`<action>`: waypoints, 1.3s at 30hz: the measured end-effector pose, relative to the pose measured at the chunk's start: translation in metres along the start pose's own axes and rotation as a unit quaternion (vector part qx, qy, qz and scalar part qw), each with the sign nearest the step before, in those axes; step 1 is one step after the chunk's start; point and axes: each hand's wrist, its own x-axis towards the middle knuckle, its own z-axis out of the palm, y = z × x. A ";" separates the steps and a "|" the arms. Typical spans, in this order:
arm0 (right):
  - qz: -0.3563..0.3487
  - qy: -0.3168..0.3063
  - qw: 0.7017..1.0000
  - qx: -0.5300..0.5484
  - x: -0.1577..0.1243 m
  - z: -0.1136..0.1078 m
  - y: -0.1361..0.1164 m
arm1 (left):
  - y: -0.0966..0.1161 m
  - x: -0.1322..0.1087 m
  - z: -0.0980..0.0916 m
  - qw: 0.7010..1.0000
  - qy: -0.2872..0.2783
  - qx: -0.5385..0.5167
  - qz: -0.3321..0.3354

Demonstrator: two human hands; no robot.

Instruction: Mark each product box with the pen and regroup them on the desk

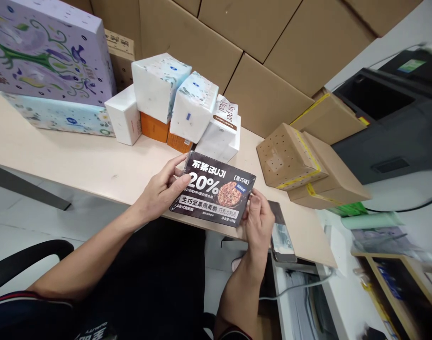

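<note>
A flat dark box [216,191] with white lettering, "20%" and a picture of a round snack is held between my two hands, over the front edge of the light wooden table [84,163]. My left hand [164,189] grips its left end, thumb on the printed face. At the right end, my right hand [256,215] holds the box's edge with bent fingers. The printed face is turned up toward the camera; its underside is hidden.
White floral boxes [194,106] stand on orange boxes [154,127] behind the held box. A large purple box [53,56] is at the left. Taped cardboard boxes [289,153] sit at the right. A dark flat device [282,233] lies beside my right hand.
</note>
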 end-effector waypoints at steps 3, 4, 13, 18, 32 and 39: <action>-0.021 0.059 0.977 -0.203 0.013 -0.010 0.003 | 0.002 0.001 0.001 1.000 0.010 0.000 -0.003; -0.013 0.044 0.964 -0.261 0.017 -0.012 0.003 | 0.002 0.001 0.001 1.000 0.012 -0.002 -0.006; 0.019 -0.080 0.926 -0.369 0.025 -0.004 -0.001 | 0.005 -0.001 -0.001 0.999 -0.032 0.017 -0.024; 0.014 -0.074 0.937 -0.341 0.026 -0.011 0.005 | 0.007 -0.002 -0.001 0.999 -0.039 0.018 -0.022; -0.125 0.065 0.943 0.301 -0.008 0.010 -0.049 | 0.007 -0.003 -0.002 0.999 -0.047 0.016 -0.020; -0.125 0.008 0.986 0.107 -0.013 0.037 -0.044 | 0.004 -0.003 -0.001 0.998 -0.057 -0.014 0.000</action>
